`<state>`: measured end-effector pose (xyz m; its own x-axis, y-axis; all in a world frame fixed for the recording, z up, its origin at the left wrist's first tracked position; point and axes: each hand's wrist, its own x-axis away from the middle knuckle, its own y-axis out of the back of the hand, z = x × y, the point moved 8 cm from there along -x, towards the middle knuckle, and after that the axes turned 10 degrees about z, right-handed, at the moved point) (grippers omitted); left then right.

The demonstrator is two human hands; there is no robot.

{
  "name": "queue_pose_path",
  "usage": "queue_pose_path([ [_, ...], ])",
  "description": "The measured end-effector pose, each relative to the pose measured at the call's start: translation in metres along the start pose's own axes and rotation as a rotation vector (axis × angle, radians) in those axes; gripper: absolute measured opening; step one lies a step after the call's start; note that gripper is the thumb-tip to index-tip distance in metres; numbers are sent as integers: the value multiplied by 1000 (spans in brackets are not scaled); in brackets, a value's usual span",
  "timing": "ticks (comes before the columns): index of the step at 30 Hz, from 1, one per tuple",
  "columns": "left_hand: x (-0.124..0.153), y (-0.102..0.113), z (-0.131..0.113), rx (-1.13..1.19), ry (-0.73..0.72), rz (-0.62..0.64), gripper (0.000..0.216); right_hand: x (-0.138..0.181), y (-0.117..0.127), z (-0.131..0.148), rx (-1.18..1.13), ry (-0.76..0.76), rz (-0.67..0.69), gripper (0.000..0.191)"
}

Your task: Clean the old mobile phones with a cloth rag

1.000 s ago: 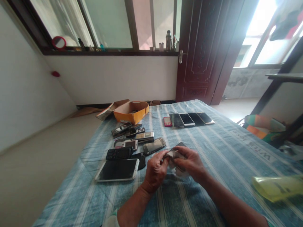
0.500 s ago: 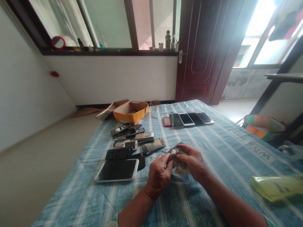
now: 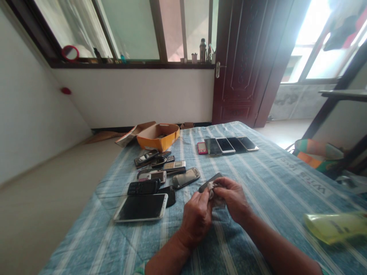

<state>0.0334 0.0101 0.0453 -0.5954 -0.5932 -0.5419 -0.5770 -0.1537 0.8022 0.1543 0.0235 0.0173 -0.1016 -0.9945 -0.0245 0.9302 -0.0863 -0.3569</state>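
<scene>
A dark flat phone [image 3: 207,184] is held just above the bed, partly hidden by my fingers and a crumpled whitish cloth [image 3: 211,186]. My left hand [image 3: 196,215] is closed, its fingertips pressing the cloth against the phone. With its fingers curled round the far right side of the phone, my right hand [image 3: 233,198] is closed too, its thumb on the cloth. Left of my hands lie a touchscreen phone [image 3: 186,178], a black keypad phone [image 3: 143,187], a black phone [image 3: 169,195] and a large white-framed phone [image 3: 142,207].
An orange cardboard box [image 3: 160,142] with its lid [image 3: 134,133] beside it stands at the far left, near more old phones [image 3: 174,165]. A row of phones [image 3: 226,145] lies further back, a small pink one [image 3: 202,148] at its left end. A yellow packet [image 3: 334,227] is on the right.
My left hand has shifted slightly right and down with the cloth, uncovering more of the phone's upper left part. The other phones have stayed where they were.
</scene>
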Motion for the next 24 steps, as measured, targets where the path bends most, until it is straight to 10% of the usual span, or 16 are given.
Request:
queue_pose_path([
  [12, -6, 2, 41, 664, 398, 56, 27, -1, -9, 14, 160, 23, 316, 35],
  [24, -5, 12, 43, 480, 404, 8, 23, -1, -18, 0, -63, -85, 394, 37],
])
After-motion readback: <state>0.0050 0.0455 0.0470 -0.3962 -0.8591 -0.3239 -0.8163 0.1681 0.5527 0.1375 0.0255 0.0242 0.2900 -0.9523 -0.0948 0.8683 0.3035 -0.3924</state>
